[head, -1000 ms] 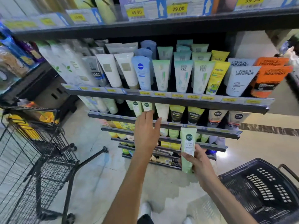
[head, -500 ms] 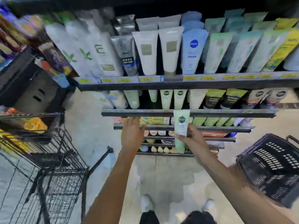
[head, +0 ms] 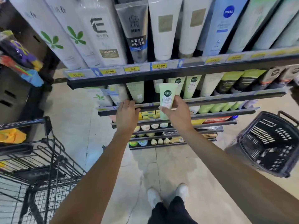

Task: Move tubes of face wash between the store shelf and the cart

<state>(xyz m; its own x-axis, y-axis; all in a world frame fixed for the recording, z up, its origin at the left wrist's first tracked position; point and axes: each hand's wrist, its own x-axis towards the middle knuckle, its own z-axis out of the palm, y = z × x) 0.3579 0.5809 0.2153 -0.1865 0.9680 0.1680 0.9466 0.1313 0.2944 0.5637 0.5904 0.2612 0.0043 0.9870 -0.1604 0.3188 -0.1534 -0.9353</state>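
While right hand (head: 177,113) pinches tube (head: 166,101) upright at frame centre, likely for shelf (head: 226,98) gap, left hand (head: 127,114) rests relaxed on shelf edge, steadying.

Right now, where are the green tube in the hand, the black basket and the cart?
green tube (head: 166,96), head view, label near its top.
black basket (head: 265,143), head view, slotted inner wall.
cart (head: 47,126), head view, handle post.

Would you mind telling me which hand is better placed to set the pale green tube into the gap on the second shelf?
The right hand, probably: it already grips the pale green tube just in front of the gap, while the left hand rests on the shelf edge, holding nothing.
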